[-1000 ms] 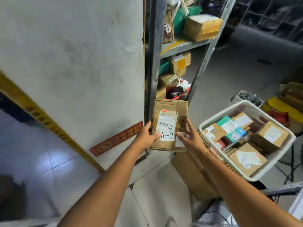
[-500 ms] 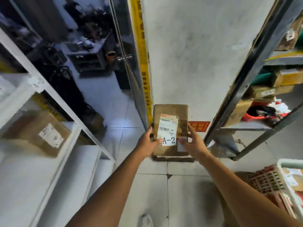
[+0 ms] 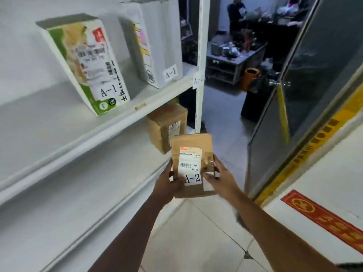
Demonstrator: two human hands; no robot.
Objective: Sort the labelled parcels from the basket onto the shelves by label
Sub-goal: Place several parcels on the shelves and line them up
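The view has swung from the basket to the white shelves (image 3: 110, 122) on the left; left hand (image 3: 169, 183) and right hand (image 3: 220, 179) both grip the A-2 parcel (image 3: 193, 165), just beside the lower shelf, ready for placing there

Brown cardboard parcel (image 3: 193, 165), white "A-2" label facing up, held upright beside the white shelves (image 3: 102, 126).

Matt brown cardboard parcel (image 3: 193, 146) (white paper label (image 3: 190, 165)), smooth white-painted metal shelf (image 3: 110, 124), glossy floor tiles (image 3: 196, 238)
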